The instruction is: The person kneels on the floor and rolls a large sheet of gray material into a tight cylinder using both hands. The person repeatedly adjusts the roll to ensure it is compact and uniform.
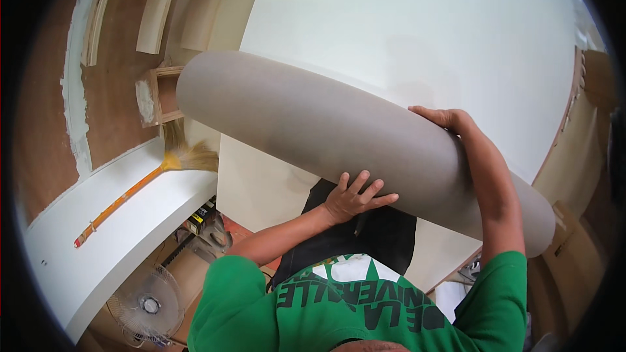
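A big, thick roll of smooth grey-brown sheet material (313,120) lies slantwise in front of me, from far left to near right. My left hand (357,199) rests on its near side with the fingers spread apart. Over the roll reaches my right arm, and my right hand (443,118) lies against the far upper edge with fingers stretched to the left; some of them are hard to make out. Beneath the roll is a broad pale white panel (417,19), showing beyond it and on the near side. The roll hides the panel's middle.
At left, a broom with an orange handle (120,197) lies on a white ledge (72,241). Below it stand an electric fan (149,306) and a yellow-and-black box (199,219). Unfinished wooden shelving (158,10) lines the left wall. Brown boards (574,248) lean at right.
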Motion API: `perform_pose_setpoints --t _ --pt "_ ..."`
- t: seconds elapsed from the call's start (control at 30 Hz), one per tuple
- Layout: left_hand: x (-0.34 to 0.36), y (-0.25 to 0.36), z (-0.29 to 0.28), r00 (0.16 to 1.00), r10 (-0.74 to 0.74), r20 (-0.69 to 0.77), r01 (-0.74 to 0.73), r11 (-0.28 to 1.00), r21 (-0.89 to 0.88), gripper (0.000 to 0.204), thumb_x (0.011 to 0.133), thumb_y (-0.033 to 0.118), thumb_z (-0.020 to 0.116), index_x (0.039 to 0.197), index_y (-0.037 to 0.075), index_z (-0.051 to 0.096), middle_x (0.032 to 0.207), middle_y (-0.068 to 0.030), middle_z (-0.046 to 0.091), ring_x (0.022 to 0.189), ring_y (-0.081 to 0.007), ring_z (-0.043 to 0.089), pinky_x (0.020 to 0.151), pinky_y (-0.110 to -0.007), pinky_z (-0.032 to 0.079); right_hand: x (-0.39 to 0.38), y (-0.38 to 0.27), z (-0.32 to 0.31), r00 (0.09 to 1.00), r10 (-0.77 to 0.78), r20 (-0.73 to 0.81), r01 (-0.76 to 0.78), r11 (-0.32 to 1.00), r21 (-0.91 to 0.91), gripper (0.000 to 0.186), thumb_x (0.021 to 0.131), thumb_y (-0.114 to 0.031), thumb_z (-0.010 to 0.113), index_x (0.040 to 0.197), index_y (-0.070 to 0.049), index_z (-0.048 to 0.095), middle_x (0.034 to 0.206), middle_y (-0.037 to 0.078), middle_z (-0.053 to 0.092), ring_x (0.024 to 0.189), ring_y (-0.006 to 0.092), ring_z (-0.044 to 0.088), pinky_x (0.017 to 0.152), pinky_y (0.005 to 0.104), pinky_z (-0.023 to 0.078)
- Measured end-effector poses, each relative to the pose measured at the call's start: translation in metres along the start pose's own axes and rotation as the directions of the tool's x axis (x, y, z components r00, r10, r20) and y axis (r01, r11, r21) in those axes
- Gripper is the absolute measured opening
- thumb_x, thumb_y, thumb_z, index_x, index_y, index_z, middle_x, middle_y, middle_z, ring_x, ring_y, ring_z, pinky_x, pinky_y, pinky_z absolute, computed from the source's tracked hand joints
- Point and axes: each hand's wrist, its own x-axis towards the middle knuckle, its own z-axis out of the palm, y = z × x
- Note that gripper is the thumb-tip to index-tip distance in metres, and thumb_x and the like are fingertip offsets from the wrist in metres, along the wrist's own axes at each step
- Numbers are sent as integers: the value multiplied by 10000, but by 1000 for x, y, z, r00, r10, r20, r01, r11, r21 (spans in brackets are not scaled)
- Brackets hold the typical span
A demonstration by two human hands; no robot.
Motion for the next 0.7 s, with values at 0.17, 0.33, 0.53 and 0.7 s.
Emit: perform_pose_setpoints --t 0.17,0.33,0.53,0.7 --pt "-1 0 7 997 58 44 -56 997 -50 604 1023 437 504 1566 506 249 1529 -94 296 1444 -376 270 1150 -596 175 22 22 -8 981 -176 82 172 984 49 832 903 -775 400 1463 -180 558 1538 82 494 1428 257 427 1166 442 296" --pt "6 -6 0 979 26 203 3 990 -139 559 948 414 593 1452 578 417 1255 16 460 1050 -256 457 844 -467 293 5 9 -16 980 -188 64 185 982 43 863 863 -769 511 1476 -163 536 1565 97 452 1453 277 375 1188 453 267" --pt "-13 -5 15 996 11 88 -4 997 -73 592 1022 427 529 1537 543 261 1645 -73 206 1535 -408 104 1212 -623 7 17 17 -12 993 -112 -31 113 993 25 1017 734 -862 583 1482 -175 533 1601 108 395 1514 297 262 1200 482 218" --pt "2 -14 6 998 7 69 0 995 -100 544 996 363 600 1478 493 387 1620 -87 260 1509 -416 191 1205 -620 64 11 1 -16 991 -133 34 131 990 52 969 742 -826 611 1469 -189 551 1587 101 419 1495 301 301 1190 482 232"
